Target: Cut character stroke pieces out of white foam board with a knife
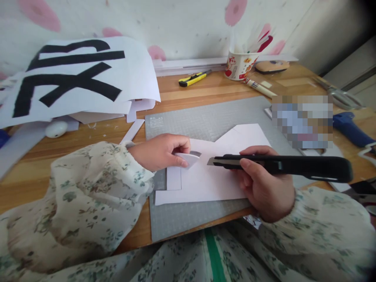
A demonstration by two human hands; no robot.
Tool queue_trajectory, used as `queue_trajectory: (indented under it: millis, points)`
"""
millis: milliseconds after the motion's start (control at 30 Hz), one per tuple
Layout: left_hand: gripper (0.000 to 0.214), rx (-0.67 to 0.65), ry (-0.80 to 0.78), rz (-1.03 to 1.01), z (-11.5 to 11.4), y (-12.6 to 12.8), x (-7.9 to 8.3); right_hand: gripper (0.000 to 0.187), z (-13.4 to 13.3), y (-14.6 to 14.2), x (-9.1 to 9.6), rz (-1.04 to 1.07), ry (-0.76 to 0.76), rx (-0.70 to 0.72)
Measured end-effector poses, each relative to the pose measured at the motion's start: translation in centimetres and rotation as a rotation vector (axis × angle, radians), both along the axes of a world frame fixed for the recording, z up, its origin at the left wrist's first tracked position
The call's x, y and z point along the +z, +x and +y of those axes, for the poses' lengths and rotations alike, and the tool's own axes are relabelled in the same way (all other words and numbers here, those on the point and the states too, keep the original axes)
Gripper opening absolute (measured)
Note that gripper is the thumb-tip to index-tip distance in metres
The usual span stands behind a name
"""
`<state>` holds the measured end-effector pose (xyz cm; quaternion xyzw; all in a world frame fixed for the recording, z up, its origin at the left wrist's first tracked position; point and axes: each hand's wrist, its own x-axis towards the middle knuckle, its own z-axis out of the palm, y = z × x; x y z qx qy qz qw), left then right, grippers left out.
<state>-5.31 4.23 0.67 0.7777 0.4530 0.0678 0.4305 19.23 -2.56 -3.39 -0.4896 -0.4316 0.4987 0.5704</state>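
Observation:
A sheet of white foam board (211, 182) with cut, angled edges lies on the grey cutting mat (188, 123). My left hand (164, 150) pinches a small white piece of board (188, 159), lifted and tilted above the sheet's left part. Below it a thin outline runs on the sheet. My right hand (264, 188) is wrapped round a black utility knife (299, 166). Its blade is out, points left over the middle of the sheet, and is apart from the piece in my left hand; whether the tip touches the sheet I cannot tell.
Behind the mat lies a yellow utility knife (194, 78), with a paper cup of tools (241, 64) to its right. Large paper with black strokes (138, 74) covers the back left. Scissors (340, 94) and a blue glue gun (352, 127) lie at the right.

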Motion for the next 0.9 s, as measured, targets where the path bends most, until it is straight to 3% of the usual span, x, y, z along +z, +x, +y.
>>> queue_trajectory:
  millis: [167,333,467,600,700,800,900]
  points:
    - [0.022,-0.037,-0.091,-0.154,0.2,-1.1,-0.3,0.01,-0.1,-0.2,0.2,0.025,-0.017,-0.017]
    - [0.041,-0.063,-0.225,-0.353,0.0,-1.9,-0.7,0.009,0.1,-0.2,0.1,0.027,0.003,-0.019]
    - [0.043,-0.021,-0.231,-0.333,0.0,-3.1,0.5,0.008,0.1,-0.1,0.0,0.028,0.013,-0.007]
    - [0.023,-0.109,-0.081,0.049,-0.6,-6.0,3.1,0.01,0.0,-0.1,-0.2,0.063,0.008,0.014]
    - [0.029,0.012,0.198,0.296,-1.8,-7.4,4.0,0.015,0.2,-0.1,-0.4,0.077,0.004,0.028]
    - [0.048,0.079,0.484,0.316,-3.1,-6.6,3.1,0.018,0.3,-0.2,0.0,0.082,0.006,0.021]
    - [0.062,-0.023,0.547,0.295,-3.9,-4.2,1.1,0.022,-0.4,-0.1,1.2,0.073,-0.013,-0.058]
